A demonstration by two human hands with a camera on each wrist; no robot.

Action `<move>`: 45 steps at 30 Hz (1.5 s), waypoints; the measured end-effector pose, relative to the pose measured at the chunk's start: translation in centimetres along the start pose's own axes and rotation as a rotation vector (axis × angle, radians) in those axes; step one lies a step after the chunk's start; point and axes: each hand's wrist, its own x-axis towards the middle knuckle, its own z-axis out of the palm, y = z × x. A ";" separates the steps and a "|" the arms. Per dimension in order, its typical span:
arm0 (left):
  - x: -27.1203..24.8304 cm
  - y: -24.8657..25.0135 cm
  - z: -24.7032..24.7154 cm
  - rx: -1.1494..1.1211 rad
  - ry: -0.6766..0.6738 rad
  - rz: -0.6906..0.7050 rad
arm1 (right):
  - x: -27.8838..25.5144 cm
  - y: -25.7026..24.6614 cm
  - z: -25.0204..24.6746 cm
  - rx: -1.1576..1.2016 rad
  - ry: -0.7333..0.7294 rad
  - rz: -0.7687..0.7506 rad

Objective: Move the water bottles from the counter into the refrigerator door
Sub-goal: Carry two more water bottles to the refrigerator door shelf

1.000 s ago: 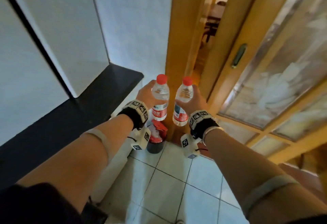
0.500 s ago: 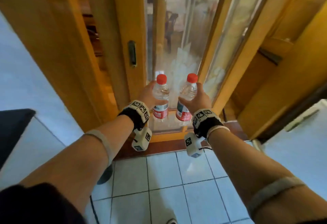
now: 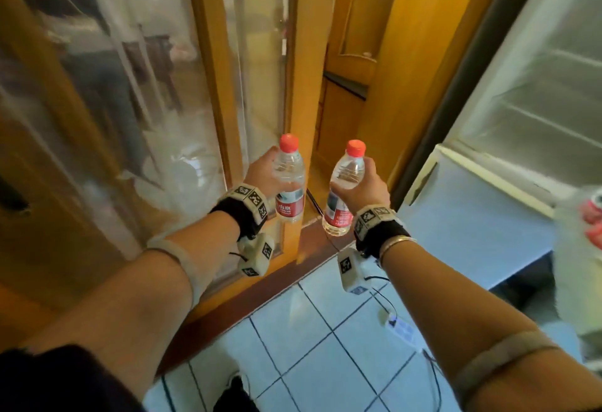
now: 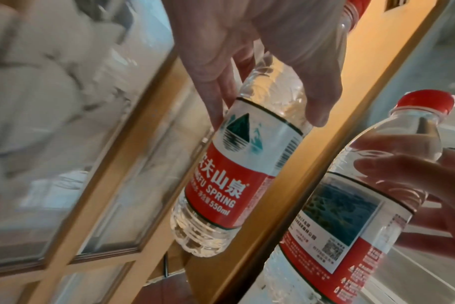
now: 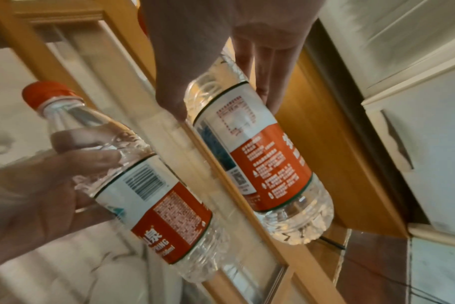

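Two clear bottles (image 3: 289, 180) are showing red caps and red-and-white labels; the door frame (image 3: 301, 53) is glowing orange-yellow.

A white power strip (image 3: 400, 328) lies on the tiled floor (image 3: 312, 353).

Home kitchen: white refrigerator (image 3: 508, 203), wooden glass-paned sliding door (image 3: 208, 86), tiled floor (image 3: 325, 346).
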 end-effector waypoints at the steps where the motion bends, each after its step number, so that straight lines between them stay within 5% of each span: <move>1: 1.6 0.6 1.1 -0.004 -0.031 0.015 | 1.2 0.6 -0.6 0.009 0.032 0.015; 9: 14.4 7.2 10.9 0.036 -0.306 0.181 | 10.3 5.1 -5.9 0.144 0.317 0.186; 17: 22.2 15.2 23.4 0.045 -0.621 0.336 | 15.4 10.1 -15.1 -0.013 0.560 0.422; 26: 20.4 24.1 40.6 0.017 -0.887 0.555 | 13.7 18.1 -26.8 -0.087 0.936 0.624; 31: 17.4 27.7 47.9 -0.021 -1.013 0.628 | 11.7 21.3 -31.7 -0.167 1.030 0.716; 39: 14.2 30.0 55.7 -0.011 -1.185 0.721 | 9.7 24.9 -34.1 -0.135 1.053 0.796; 45: 13.0 29.4 59.9 -0.084 -1.386 0.735 | 8.7 26.7 -33.9 -0.030 1.210 0.947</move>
